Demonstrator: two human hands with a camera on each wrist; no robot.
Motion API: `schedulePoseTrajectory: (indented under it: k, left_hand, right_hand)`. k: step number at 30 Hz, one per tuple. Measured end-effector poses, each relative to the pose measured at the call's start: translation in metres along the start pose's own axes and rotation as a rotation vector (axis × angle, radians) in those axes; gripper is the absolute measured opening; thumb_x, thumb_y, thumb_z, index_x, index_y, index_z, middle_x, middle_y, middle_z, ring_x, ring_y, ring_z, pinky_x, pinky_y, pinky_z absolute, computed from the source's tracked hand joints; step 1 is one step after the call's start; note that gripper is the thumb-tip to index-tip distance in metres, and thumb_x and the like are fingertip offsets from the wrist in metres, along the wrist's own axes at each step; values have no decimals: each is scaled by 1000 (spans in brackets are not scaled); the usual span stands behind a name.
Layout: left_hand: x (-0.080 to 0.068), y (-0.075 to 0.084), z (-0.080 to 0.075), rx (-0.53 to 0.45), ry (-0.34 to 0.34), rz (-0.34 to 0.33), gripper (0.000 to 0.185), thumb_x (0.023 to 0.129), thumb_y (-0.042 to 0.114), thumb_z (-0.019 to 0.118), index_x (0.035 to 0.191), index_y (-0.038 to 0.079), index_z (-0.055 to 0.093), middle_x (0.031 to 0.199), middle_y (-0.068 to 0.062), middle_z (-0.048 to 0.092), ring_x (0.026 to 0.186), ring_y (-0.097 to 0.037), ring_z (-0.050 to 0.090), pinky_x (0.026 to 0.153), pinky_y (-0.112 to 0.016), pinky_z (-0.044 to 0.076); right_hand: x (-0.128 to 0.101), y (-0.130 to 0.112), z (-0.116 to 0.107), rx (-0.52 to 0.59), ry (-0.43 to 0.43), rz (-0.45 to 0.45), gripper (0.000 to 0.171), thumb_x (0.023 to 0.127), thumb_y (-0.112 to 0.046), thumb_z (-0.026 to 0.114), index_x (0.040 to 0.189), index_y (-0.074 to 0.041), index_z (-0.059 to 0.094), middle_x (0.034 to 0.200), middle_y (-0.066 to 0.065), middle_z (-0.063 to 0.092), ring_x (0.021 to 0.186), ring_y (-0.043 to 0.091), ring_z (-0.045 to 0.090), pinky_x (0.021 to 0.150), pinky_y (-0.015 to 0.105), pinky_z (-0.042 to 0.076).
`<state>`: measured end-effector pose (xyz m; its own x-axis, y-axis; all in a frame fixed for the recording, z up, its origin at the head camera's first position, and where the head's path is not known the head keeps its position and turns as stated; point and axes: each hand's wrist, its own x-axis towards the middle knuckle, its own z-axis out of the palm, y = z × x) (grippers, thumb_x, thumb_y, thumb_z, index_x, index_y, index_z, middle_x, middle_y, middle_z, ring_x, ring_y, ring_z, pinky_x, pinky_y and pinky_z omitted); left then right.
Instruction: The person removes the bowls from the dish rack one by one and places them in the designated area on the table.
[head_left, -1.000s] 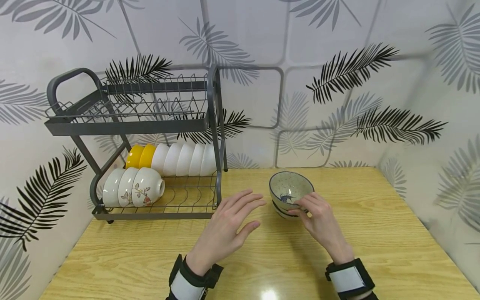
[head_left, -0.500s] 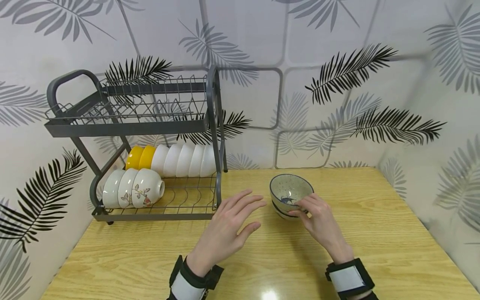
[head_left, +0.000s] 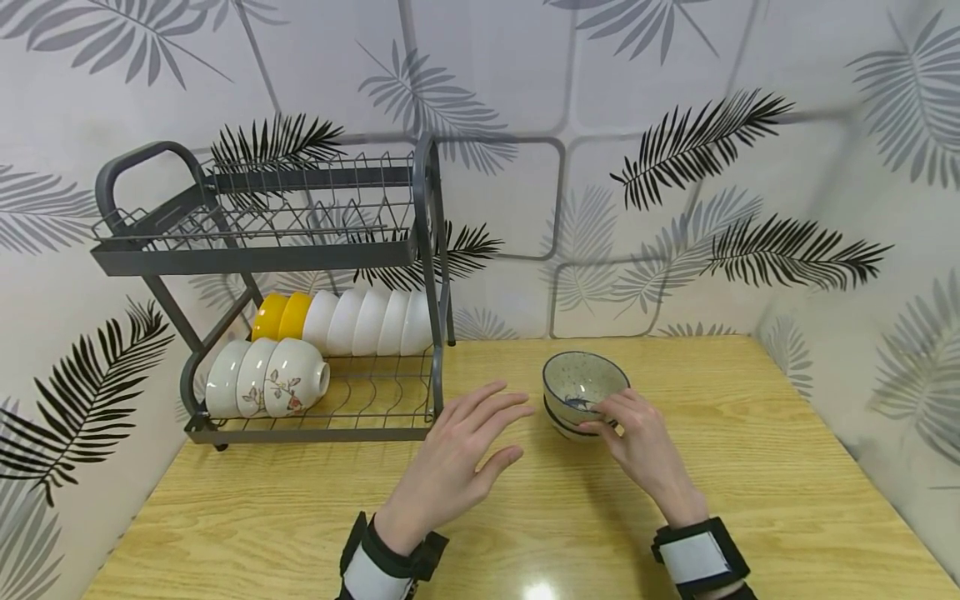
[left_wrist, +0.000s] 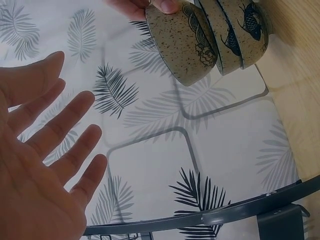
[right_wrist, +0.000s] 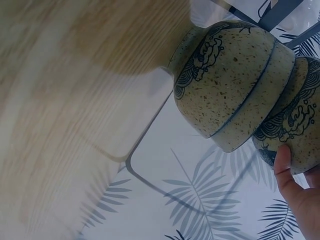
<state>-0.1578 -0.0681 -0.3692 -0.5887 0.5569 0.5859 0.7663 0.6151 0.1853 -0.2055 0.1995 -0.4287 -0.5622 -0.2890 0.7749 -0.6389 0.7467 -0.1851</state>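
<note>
A stack of speckled bowls with blue fish painting (head_left: 583,392) stands on the wooden table (head_left: 750,475). My right hand (head_left: 603,415) pinches the near rim of the top bowl (left_wrist: 182,42), which sits tilted in the two below it. The right wrist view shows the bowls' (right_wrist: 235,85) outsides and my thumb (right_wrist: 295,187) on one. My left hand (head_left: 504,429) hovers flat with spread fingers just left of the stack, touching nothing. Its palm (left_wrist: 40,165) fills the lower left of the left wrist view.
A grey two-tier dish rack (head_left: 423,250) stands at the back left. Its lower shelf holds a row of white bowls (head_left: 367,321), two yellow bowls (head_left: 281,314) and a floral bowl (head_left: 294,375); the upper shelf holds nothing. Leaf-patterned walls close the back and right.
The top bowl in my right hand has sunk slightly lower onto the stack. My left hand has hardly moved.
</note>
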Motion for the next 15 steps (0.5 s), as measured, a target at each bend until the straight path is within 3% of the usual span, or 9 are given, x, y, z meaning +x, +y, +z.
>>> schedulePoseTrajectory:
  k: [15]
  left_hand:
    - [0, 1, 0, -9, -13, 2, 45, 97, 24, 68, 140, 20, 57, 144, 1, 59, 144, -24, 45, 117, -47, 40]
  right_hand:
    - [-2, 1, 0, 11, -24, 28, 20, 67, -4, 88, 79, -6, 73, 74, 3, 72, 72, 14, 61, 62, 29, 51]
